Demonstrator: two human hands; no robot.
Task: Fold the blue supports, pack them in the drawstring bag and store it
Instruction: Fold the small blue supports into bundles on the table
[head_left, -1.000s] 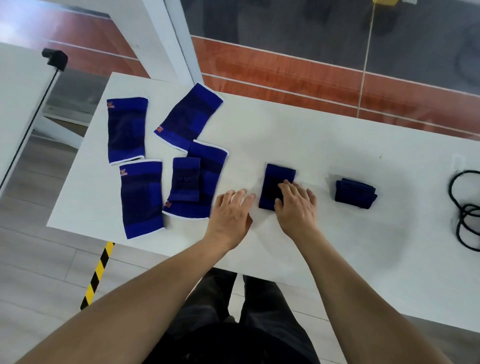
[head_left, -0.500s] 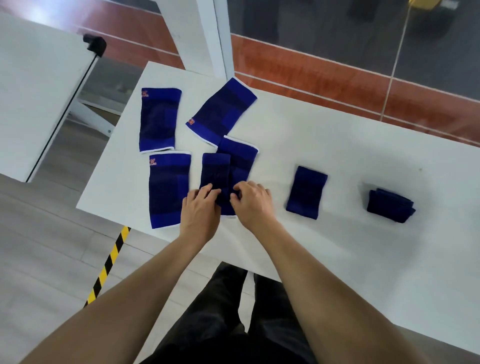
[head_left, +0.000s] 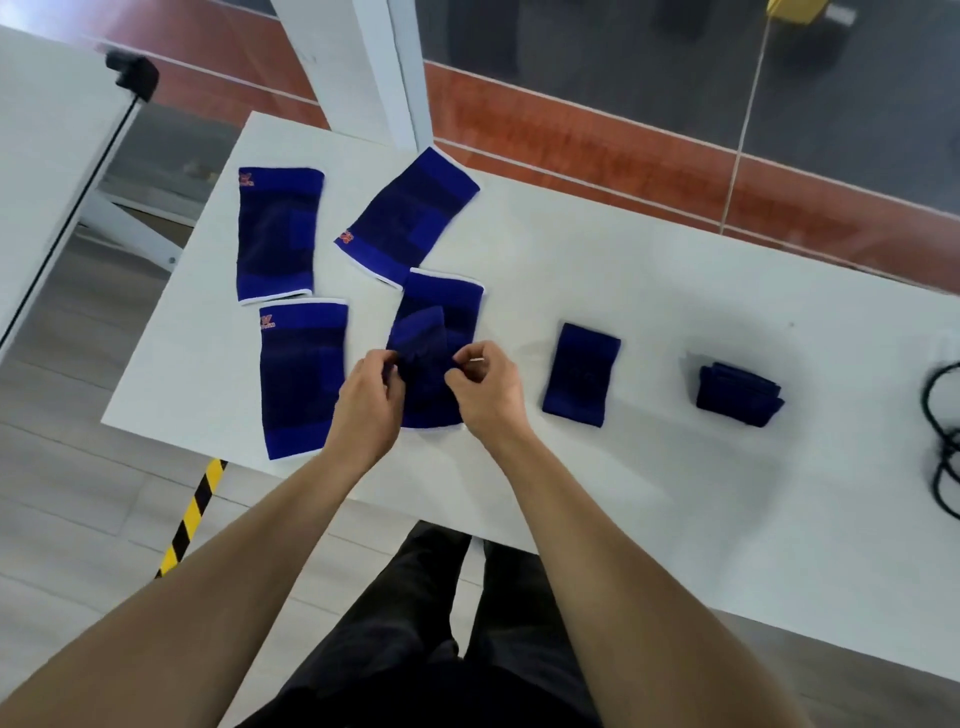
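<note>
one head-worn wide-angle view, looking steeply down and forward over the forearms onto the near table (head_left: 649, 291), floor beyond; hands sit near frame centre, close below the camera

**Matt knit cloth on a smooth white table**

The blue supports are soft, stretchy knit cloth with a matt, faintly ribbed face; one flat support (head_left: 280, 234) shows a brighter blue band and a thin white stitched edge. The small support (head_left: 423, 340) pinched between the left hand (head_left: 366, 410) and right hand (head_left: 485, 387) wrinkles like thin fabric. The table (head_left: 675, 493) is smooth, white, with a low sheen. A black cord (head_left: 940, 447) looks like rubbery plastic. The floor's yellow-black tape (head_left: 192, 514) appears slightly glossy.
</note>
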